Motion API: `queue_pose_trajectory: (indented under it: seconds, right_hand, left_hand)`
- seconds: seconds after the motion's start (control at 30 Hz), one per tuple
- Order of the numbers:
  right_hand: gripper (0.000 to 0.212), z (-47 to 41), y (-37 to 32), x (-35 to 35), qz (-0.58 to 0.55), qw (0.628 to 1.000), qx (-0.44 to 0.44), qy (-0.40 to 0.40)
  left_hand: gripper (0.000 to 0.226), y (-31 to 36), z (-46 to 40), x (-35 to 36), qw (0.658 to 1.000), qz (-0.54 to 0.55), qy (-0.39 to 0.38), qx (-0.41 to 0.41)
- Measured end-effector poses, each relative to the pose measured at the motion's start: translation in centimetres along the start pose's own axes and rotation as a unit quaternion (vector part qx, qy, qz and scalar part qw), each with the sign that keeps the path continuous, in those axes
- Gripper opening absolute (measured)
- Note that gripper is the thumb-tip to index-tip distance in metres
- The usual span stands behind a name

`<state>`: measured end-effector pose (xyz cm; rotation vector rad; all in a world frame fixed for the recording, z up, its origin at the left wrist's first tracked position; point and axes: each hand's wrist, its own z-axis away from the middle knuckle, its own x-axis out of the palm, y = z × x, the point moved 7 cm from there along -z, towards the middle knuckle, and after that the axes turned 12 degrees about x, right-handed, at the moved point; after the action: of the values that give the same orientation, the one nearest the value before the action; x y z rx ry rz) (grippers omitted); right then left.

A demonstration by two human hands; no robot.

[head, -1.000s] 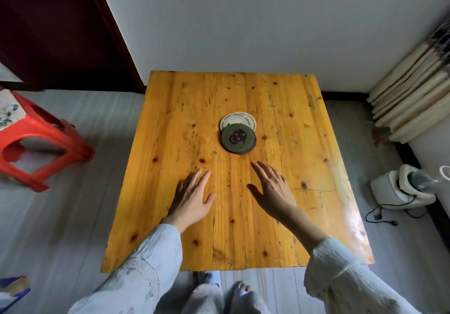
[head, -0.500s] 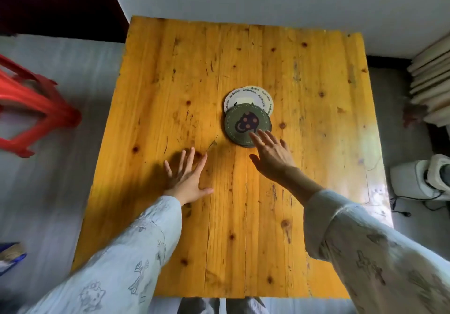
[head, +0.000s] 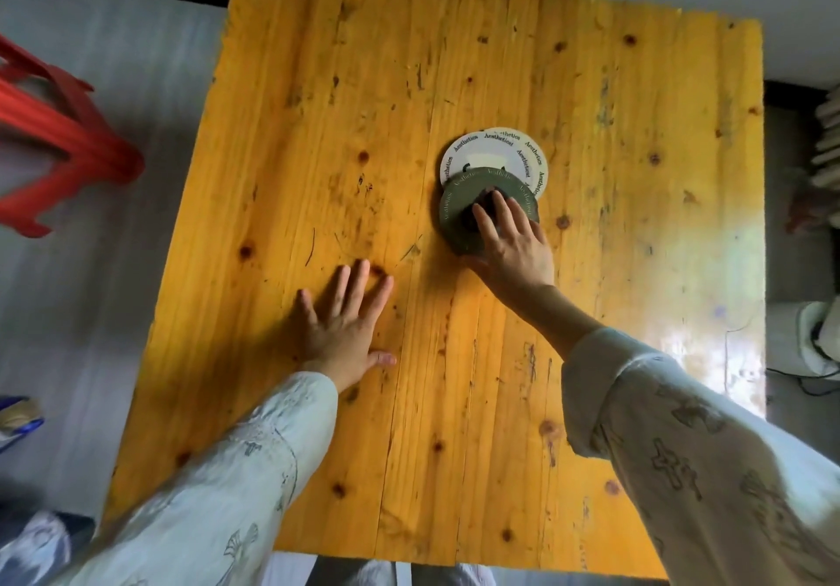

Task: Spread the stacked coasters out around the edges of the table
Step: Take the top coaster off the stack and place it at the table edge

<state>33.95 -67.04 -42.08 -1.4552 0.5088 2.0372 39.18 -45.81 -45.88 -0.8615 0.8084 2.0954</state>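
A loose stack of round coasters lies right of the middle of the yellow wooden table (head: 318, 108). On top is a dark green coaster (head: 459, 208). Two white coasters (head: 486, 153) with black lettering stick out from under its far side. My right hand (head: 513, 249) rests flat on the green coaster, fingers spread over its middle, thumb at its near edge. My left hand (head: 345, 321) lies flat on the bare wood to the left and nearer, fingers apart, holding nothing.
A red plastic stool (head: 59, 140) stands on the grey floor left of the table. A white appliance (head: 818, 335) with a cable sits on the floor at the right. A white wall runs along the table's far edge.
My right hand has reached forward from the table's near half onto the green coaster. My left hand has stayed flat on the wood. The camera has leaned in and looks more steeply down.
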Motion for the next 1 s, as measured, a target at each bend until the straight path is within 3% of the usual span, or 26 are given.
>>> queue_pose_trajectory:
  seconds: [0.3,0.43,0.7,0.9,1.0]
  right_hand:
    - [0.055,0.9,-0.7,0.1,0.015,1.0,-0.017,-0.016]
    - [0.049,2.3,-0.6,-0.5,-0.028,0.999,-0.023,-0.005]
    - [0.047,11.3,-1.3,3.3,-0.039,0.996,-0.071,-0.036]
    - [0.038,17.2,-3.4,4.6,-0.043,0.997,-0.063,0.009]
    - [0.038,19.4,-4.2,5.6,-0.011,0.998,-0.063,0.008]
  left_hand:
    - [0.107,0.0,-0.2,0.1,1.0,0.013,-0.016,0.0]
    - [0.106,0.0,-0.4,0.0,1.0,0.018,-0.017,-0.002]
    - [0.104,-0.1,-0.3,-0.1,1.0,0.026,0.001,0.007]
    - [0.102,-0.2,-0.3,-0.1,1.0,0.019,0.018,0.012]
    - [0.095,0.1,0.3,0.0,0.998,0.02,0.063,0.014]
